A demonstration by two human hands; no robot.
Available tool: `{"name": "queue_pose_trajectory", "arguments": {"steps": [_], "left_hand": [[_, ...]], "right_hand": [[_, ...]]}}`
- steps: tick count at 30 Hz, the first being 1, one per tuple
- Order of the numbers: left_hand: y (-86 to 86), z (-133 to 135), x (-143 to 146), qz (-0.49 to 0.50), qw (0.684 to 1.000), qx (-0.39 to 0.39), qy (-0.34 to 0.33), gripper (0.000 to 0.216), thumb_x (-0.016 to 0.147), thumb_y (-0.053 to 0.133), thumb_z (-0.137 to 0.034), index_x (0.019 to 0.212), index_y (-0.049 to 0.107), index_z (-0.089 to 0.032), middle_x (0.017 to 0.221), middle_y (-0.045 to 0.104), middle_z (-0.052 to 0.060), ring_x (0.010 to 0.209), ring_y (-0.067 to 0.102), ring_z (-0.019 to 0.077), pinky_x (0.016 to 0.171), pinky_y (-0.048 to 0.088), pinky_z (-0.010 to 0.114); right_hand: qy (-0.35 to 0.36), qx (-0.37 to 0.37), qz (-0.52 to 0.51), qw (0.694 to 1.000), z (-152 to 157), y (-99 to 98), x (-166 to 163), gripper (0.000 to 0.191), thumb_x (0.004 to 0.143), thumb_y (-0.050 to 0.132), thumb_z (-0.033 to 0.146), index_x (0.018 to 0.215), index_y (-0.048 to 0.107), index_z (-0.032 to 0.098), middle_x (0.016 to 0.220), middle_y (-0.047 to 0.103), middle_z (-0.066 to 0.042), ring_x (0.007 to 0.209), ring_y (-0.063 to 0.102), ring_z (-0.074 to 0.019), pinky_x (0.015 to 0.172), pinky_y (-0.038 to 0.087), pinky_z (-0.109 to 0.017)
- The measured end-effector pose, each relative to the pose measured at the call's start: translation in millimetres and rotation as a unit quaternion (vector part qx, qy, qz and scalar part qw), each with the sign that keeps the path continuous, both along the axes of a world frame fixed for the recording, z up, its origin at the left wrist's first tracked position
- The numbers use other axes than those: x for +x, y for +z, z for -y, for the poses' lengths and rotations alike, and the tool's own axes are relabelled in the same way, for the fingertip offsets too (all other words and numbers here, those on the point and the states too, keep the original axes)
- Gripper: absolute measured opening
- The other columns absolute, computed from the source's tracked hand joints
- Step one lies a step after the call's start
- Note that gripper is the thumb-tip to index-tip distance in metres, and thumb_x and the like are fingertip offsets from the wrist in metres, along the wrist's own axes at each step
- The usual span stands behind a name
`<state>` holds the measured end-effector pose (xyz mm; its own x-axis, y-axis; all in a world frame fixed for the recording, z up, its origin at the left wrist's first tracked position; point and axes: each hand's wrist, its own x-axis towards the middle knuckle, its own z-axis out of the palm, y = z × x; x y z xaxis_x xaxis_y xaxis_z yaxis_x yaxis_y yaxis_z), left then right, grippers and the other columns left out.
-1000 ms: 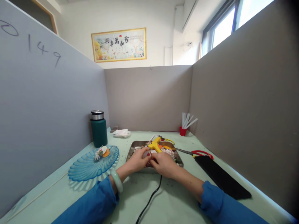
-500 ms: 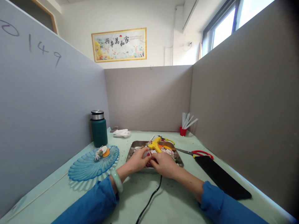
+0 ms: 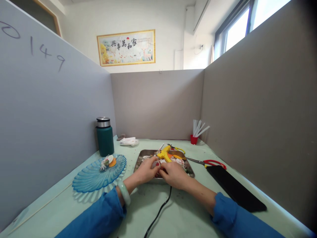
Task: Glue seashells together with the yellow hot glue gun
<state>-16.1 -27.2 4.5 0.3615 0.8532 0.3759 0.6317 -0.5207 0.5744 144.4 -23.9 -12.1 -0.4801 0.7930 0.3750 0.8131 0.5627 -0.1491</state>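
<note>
Nothing has moved since a second ago: left hand [image 3: 146,170] and right hand [image 3: 175,174] meet over the metal tray [image 3: 145,151].
Each grip is pinched shut, tips touching; what it holds is too small to tell. The yellow glue gun [image 3: 164,154] lies in the tray just beyond them, long axis slanting away rightward.

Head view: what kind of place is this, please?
Probably a partitioned craft booth: grey divider panels on three sides, a yellow glue gun on a metal tray of small pieces.
</note>
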Motion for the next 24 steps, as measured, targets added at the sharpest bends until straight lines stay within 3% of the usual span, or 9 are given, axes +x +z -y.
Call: {"name": "queue_pose_trajectory", "arguments": {"steps": [8,24], "left_hand": [[1.6,1.9,0.3,0.005,1.0,-0.004,-0.003,0.013,0.076,0.046,-0.026,0.08,0.055,-0.017,0.072,0.06,0.002,0.066,0.056,0.0155,0.061,0.041,0.024],[-4.6,-5.9,0.0,0.099,0.991,-0.092,-0.02,0.022,0.077,0.048,-0.035,0.084,0.055,-0.015,0.071,0.058,0.001,0.057,0.052,0.01,0.051,0.042,0.019]], "right_hand": [[-0.002,0.0,0.007,1.0,1.0,1.2,-0.3,0.03,0.086,0.039,0.034,0.085,0.064,0.018,0.076,0.064,-0.005,0.069,0.056,-0.0152,0.058,0.027,-0.025],[0.009,0.002,-0.027,1.0,1.1,-0.1,0.5,0.03,0.088,0.038,0.035,0.085,0.062,0.018,0.077,0.064,-0.005,0.07,0.055,-0.0142,0.059,0.028,-0.024]]}}
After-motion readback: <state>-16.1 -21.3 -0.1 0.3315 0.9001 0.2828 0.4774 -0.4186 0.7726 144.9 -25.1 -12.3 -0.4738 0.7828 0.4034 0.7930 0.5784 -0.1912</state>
